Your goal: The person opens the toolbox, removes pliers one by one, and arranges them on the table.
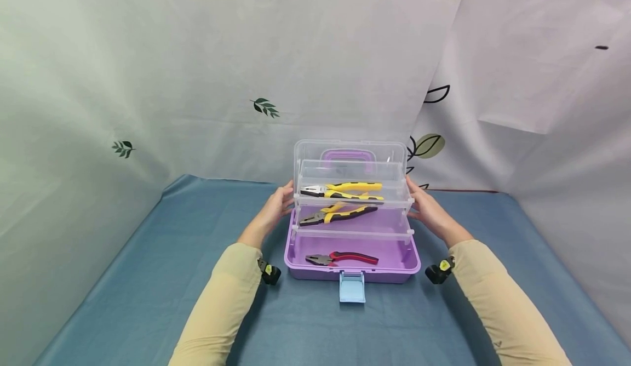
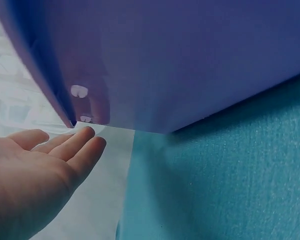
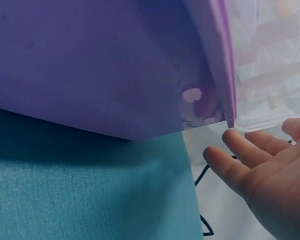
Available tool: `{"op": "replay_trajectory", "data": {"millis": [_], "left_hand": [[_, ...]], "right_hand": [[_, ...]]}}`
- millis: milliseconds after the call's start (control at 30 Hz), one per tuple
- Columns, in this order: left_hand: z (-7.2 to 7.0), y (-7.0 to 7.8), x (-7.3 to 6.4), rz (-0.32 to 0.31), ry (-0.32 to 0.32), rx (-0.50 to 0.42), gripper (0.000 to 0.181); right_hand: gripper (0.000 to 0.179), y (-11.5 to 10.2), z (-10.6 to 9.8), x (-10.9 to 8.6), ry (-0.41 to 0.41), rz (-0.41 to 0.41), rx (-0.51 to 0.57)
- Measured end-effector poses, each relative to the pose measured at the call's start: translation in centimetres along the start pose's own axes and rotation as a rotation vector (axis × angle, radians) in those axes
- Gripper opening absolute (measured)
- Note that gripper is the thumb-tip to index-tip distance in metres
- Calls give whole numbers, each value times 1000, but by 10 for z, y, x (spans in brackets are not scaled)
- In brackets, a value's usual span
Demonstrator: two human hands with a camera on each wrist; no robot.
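A purple toolbox [image 1: 352, 276] stands with its clear lid [image 1: 384, 152] raised and two clear trays [image 1: 394, 190] lifted out in tiers. Yellow-and-black pliers [image 1: 345, 193] lie in the upper tray, and a similar pair of pliers [image 1: 340, 216] is in the lower one. In the purple base are red-and-black pliers [image 1: 345, 258]. My left hand [image 1: 271, 210] is at the box's left side, fingers fairly straight; my right hand [image 1: 431, 210] mirrors it on the right. In both wrist views the fingers are by the rear corner of the purple wall; whether they touch the lid is unclear.
A light-blue latch [image 1: 352, 288] hangs down at the box front. The blue cloth [image 1: 197, 278] covers the table, and a pale printed curtain [image 1: 222, 125] rises behind it and along both sides.
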State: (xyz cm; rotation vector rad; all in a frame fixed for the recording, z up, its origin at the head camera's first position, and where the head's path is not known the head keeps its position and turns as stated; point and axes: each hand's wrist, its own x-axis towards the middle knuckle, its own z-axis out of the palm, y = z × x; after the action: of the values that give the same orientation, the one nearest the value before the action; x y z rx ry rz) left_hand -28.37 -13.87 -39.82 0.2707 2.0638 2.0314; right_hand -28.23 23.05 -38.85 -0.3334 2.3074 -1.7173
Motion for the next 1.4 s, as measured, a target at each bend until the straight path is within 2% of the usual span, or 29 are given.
{"op": "replay_trajectory", "data": {"millis": [200, 400, 900, 1200, 1400], "left_hand": [[-1, -1, 1, -21, -11, -50, 65], [-1, -1, 2, -60, -4, -78, 66], [0, 1, 4, -66, -3, -107, 68], [-1, 1, 2, -92, -12, -120, 69], [-1, -1, 3, -98, 13, -144, 70]], "right_hand": [[57, -1, 3, -2, 5, 1, 3], [57, -3, 6, -4, 6, 19, 10], [57, -4, 7, -5, 12, 26, -18], [60, -7, 9, -9, 25, 58, 0], [61, -4, 9, -8, 22, 52, -10]]}}
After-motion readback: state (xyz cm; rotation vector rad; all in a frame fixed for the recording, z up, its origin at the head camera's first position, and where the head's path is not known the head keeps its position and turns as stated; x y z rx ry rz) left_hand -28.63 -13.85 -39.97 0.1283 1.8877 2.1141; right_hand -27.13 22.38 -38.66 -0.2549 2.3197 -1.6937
